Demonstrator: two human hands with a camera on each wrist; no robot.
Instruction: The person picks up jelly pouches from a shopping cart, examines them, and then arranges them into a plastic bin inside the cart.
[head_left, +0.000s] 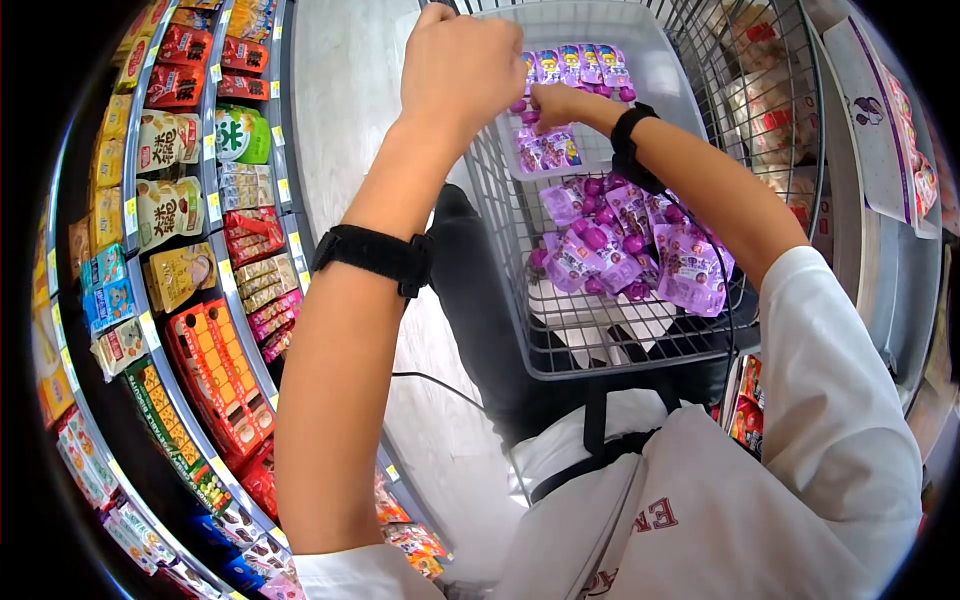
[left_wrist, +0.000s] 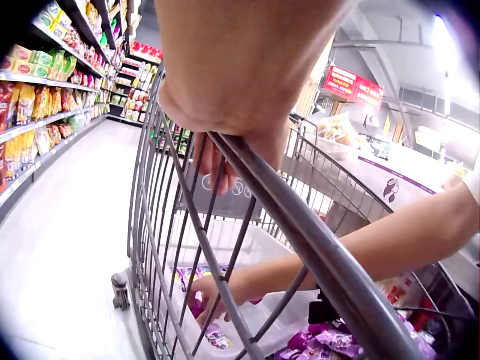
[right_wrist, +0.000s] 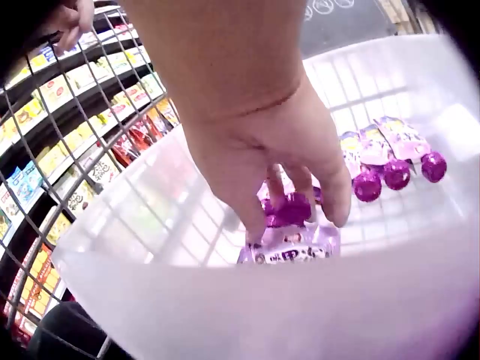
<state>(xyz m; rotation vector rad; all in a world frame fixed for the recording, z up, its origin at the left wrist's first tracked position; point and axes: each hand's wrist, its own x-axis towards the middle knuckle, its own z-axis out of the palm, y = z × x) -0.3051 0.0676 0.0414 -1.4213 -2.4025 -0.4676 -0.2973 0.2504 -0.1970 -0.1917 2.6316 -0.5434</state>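
You stand in a shop aisle over a wire cart (head_left: 560,365). Your left hand (head_left: 460,65) wraps the cart's top rim (left_wrist: 315,247), fingers curled under the wire in a firm hold. Your right hand (right_wrist: 277,150) reaches down into a clear bin (right_wrist: 225,300) that sits inside the cart. Its thumb and fingers close narrowly on the capped ends of the held pouches (right_wrist: 289,244). Two purple caps show between the fingers, so these are probably two pouches.

The held pouches hang straight below your right hand, near the bin's floor. Their long axis runs from 12 to 6 o'clock in the right wrist view, caps at 12. At 2 o'clock from that hand, near but apart, a row (right_wrist: 394,150) of pouches lies flat in the bin with caps toward you. Three show clearly in the wrist view, and the head view suggests a few more.

In the head view a loose pile (head_left: 630,250) of purple pouches lies at 5 o'clock from your right hand, outside the bin on the cart's floor. It holds well over ten, too overlapped to count. Your right hand is nearer to every pouch; your left sits at 9 o'clock of it. Stocked shelves (head_left: 190,280) line the aisle at 9 o'clock.
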